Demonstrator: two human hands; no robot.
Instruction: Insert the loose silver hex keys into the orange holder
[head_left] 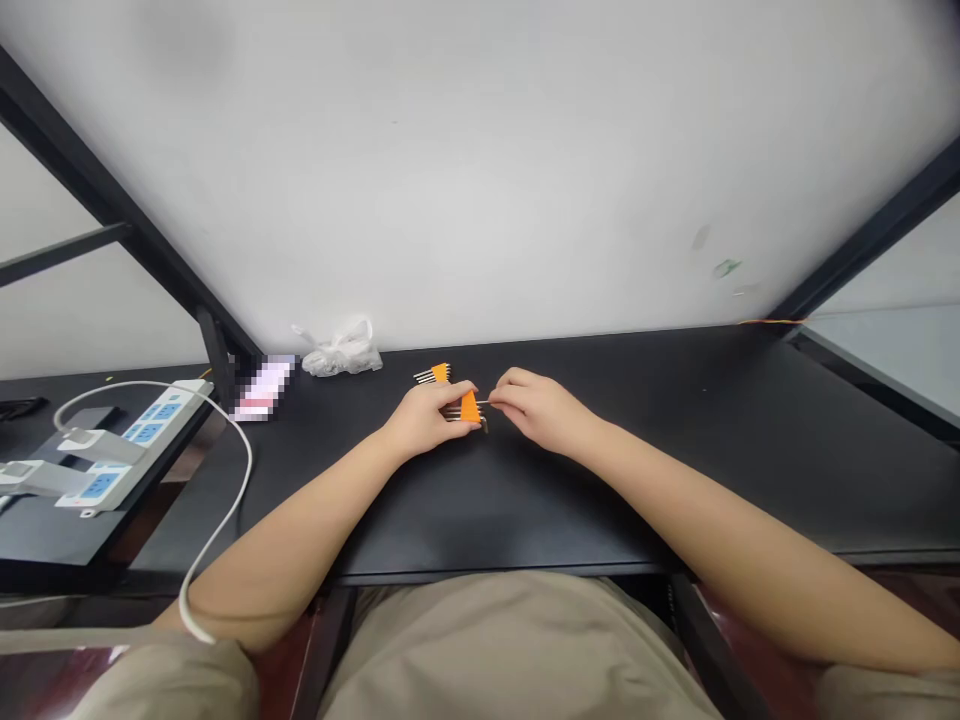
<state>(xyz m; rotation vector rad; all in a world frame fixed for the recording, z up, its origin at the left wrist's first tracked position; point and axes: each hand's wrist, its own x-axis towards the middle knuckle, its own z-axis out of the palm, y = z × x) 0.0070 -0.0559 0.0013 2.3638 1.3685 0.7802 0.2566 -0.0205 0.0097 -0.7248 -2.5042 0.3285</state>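
My left hand (pixel 424 418) grips an orange hex key holder (pixel 469 407) between thumb and fingers, with several metal keys through it. My right hand (pixel 536 408), just to the right, is closed in a pinch on a thin hex key (pixel 484 403) that reaches to the holder's right side. The pinched end is hidden by the fingers. Below it, the bent end of another key (pixel 485 425) sticks out of the holder. Behind my left hand lies a second orange holder (pixel 440 373) with several dark keys in it.
A crumpled clear plastic bag (pixel 343 350) lies by the wall on the black table (pixel 480 520). To its left is a blurred-out phone-like item (pixel 262 390). A white power strip (pixel 139 445) with plugged chargers stands at left, its white cable (pixel 244 470) looping over my left forearm.
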